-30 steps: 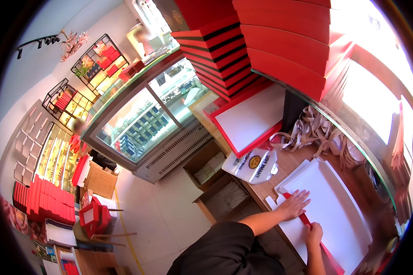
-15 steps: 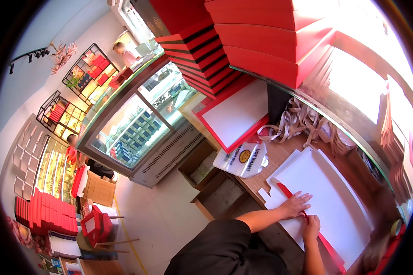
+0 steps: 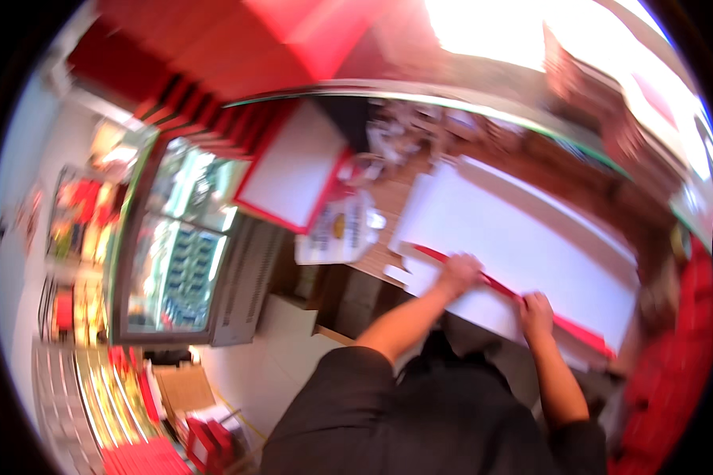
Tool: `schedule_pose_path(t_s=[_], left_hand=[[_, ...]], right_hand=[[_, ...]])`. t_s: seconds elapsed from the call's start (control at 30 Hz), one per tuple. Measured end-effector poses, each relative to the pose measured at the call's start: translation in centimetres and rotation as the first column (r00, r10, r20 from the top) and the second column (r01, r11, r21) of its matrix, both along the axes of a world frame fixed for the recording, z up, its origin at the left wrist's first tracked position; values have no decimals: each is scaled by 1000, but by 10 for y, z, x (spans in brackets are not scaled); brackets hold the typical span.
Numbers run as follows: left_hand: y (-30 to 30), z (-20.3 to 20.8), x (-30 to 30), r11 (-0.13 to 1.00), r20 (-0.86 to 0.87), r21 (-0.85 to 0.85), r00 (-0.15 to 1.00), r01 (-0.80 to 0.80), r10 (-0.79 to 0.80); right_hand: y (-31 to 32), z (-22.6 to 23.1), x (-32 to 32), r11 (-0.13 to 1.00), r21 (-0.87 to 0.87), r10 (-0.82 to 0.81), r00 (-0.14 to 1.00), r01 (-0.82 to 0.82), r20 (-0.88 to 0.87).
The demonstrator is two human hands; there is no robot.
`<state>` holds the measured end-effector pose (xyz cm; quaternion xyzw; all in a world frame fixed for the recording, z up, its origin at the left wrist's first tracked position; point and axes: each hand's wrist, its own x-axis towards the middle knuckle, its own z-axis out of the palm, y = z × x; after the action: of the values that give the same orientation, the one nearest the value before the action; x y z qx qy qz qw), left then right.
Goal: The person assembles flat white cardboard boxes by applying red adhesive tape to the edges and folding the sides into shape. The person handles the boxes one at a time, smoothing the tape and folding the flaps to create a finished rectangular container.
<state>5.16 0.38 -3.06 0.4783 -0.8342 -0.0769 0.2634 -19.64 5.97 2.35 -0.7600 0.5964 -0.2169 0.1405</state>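
Note:
A large white cardboard box blank (image 3: 523, 218) lies part-folded on the wooden table in front of me, with a raised wall along its far side. Its near edge is turned up and shows a long red strip. My left hand (image 3: 461, 273) grips this red edge left of its middle, fingers curled and a little blurred. Farther right along the same edge, my right hand (image 3: 535, 310) pinches the strip from the near side. The undersides of both hands' fingers are hidden.
A white plastic bag (image 3: 337, 231) and a red-rimmed white box lid (image 3: 297, 166) lie left of the blank. Tall red box stacks (image 3: 206, 47) stand behind. Tangled ribbon handles (image 3: 408, 131) sit under a glass shelf edge. A glass display case (image 3: 174, 245) is at left.
My view has swung right, blurring the surroundings. My left hand has gone from spread flat to curled on the red edge, and the hands are farther apart along it.

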Motion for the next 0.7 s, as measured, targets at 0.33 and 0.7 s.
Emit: schedule_pose_path(t_s=[0.33, 0.7], left_hand=[[0, 33, -7, 1000, 190, 28, 982, -10, 4], [8, 33, -3, 1000, 255, 4, 967, 3, -4]], right_hand=[[18, 2, -43, 988, -109, -112, 994, 110, -13], [51, -7, -107, 928, -276, -298, 944, 252, -140]])
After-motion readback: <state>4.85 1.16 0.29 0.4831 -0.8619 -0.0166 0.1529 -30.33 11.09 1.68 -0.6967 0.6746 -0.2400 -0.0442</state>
